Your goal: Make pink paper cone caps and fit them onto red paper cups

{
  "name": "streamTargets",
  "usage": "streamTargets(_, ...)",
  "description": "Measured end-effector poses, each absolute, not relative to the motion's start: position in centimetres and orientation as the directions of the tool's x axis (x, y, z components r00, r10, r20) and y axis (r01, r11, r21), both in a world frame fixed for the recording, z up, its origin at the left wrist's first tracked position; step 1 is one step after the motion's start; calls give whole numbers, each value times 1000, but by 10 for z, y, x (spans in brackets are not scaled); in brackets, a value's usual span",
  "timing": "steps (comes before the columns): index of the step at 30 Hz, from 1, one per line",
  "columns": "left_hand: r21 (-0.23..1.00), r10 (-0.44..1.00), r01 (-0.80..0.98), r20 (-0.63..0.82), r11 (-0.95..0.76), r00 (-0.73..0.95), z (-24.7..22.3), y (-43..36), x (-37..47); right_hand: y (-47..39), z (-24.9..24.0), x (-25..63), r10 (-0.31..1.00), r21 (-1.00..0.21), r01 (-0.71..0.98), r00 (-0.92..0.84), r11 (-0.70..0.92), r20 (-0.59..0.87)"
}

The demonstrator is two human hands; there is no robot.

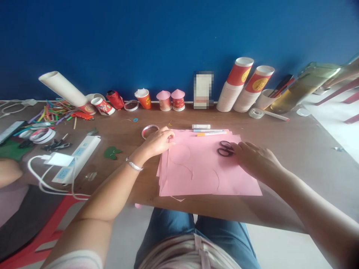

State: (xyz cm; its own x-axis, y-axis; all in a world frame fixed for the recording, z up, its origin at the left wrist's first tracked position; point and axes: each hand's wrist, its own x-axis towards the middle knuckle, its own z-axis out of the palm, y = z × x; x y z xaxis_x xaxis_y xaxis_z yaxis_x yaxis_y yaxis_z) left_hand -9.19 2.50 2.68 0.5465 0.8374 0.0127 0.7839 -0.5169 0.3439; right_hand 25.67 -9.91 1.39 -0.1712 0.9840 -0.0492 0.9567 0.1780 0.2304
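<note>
A stack of pink paper lies on the brown table in front of me, with curved cut edges showing on its top pieces. My left hand is at the stack's upper left corner, its fingertips pinched at the edge of a pink piece. Black-handled scissors lie over the right part of the paper, handles facing left. Over their blade end is my right hand, fingers closed on the scissors; the blades are hidden beneath it. Markers and a white glue stick sit along the paper's far edge.
Tape lies left of the paper. Behind stand cone-topped cups, stacked paper cups and a tilted bottle of liquid. At left are a power strip, cables and colourful sticks. Another person's arm shows far left.
</note>
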Motion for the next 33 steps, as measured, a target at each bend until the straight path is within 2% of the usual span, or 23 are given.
streamTargets(7, 360, 859, 789, 86, -498, 504, 25, 26, -101, -104, 9, 263, 978, 221, 953, -191, 206, -87)
streamTargets(9, 463, 877, 765, 59, -447, 477, 26, 21, -107, -105, 7, 264, 978, 208, 956, -200, 209, -61)
streamTargets(13, 719, 905, 681, -187, -139, 381, 33, 3, -114, -106, 5, 265, 974, 166, 960, -225, 224, -12)
streamTargets(15, 787, 899, 617, -257, -18, 355, 37, -6, -113, -106, 4, 266, 973, 145, 963, -231, 229, -3)
streamTargets(19, 878, 911, 454, -304, 153, 280, 42, -12, -108, -107, -1, 268, 970, 133, 964, -240, 232, 46)
streamTargets(29, 890, 847, 174, -454, 421, 276, 39, 4, -103, -107, -10, 272, 965, 130, 964, -245, 232, 90)
streamTargets(33, 880, 823, 234, -471, 413, 318, 38, -2, -97, -107, -8, 272, 970, 112, 969, -230, 221, 80)
